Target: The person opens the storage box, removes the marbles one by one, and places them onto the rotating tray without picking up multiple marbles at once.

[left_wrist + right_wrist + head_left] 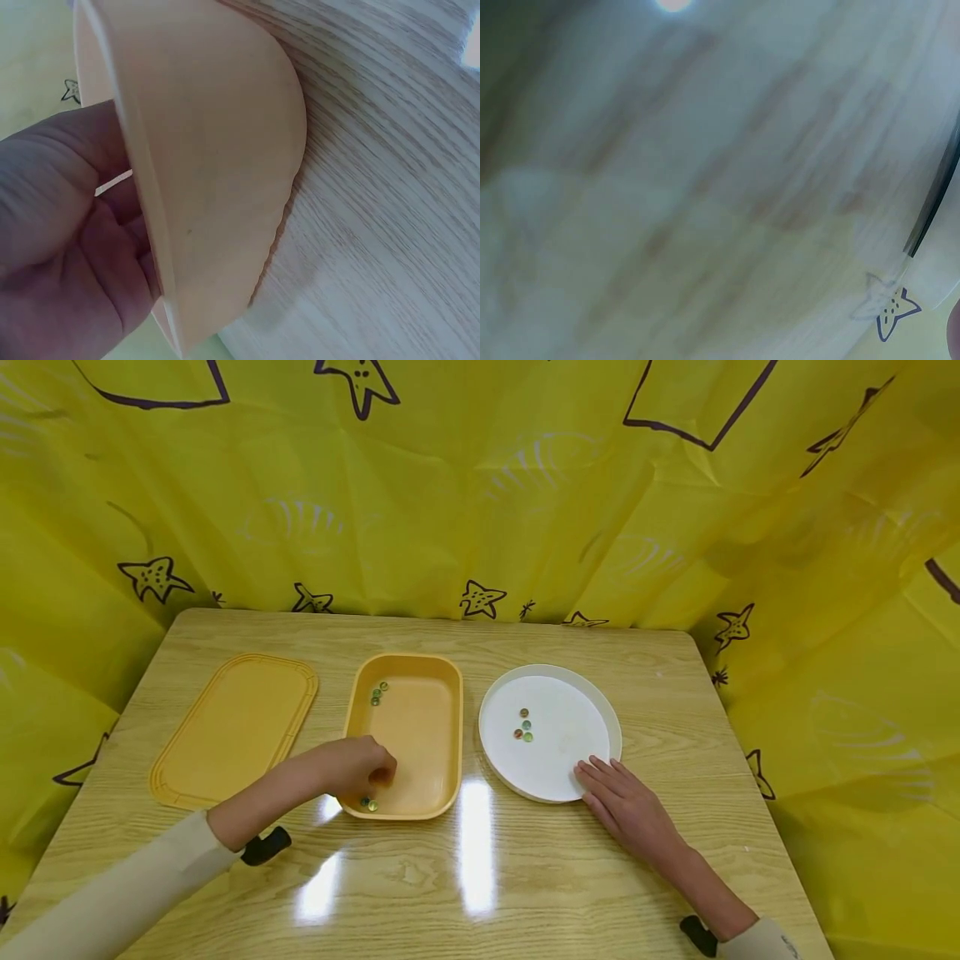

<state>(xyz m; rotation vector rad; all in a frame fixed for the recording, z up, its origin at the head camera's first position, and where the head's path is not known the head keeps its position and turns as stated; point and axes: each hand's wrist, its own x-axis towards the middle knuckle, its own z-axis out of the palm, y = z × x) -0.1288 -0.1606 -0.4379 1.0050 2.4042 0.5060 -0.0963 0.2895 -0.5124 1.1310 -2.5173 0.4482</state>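
Observation:
My left hand reaches over the left wall of the orange-yellow bin, fingers bent down inside. In the left wrist view, the bin's wall hides the fingertips, so I cannot tell whether they hold a marble. Two glass marbles lie in the bin's near-left corner, close to that hand, and three greenish marbles near its far-left corner. On the right, my right hand rests its extended fingers on the near-right rim of the round white tray. Several marbles sit on the tray's left half.
A flat yellow lid lies left of the bin on the wood-grain table. Behind and beside the table hangs a yellow curtain with starfish drawings. The right wrist view shows mostly blurred table surface.

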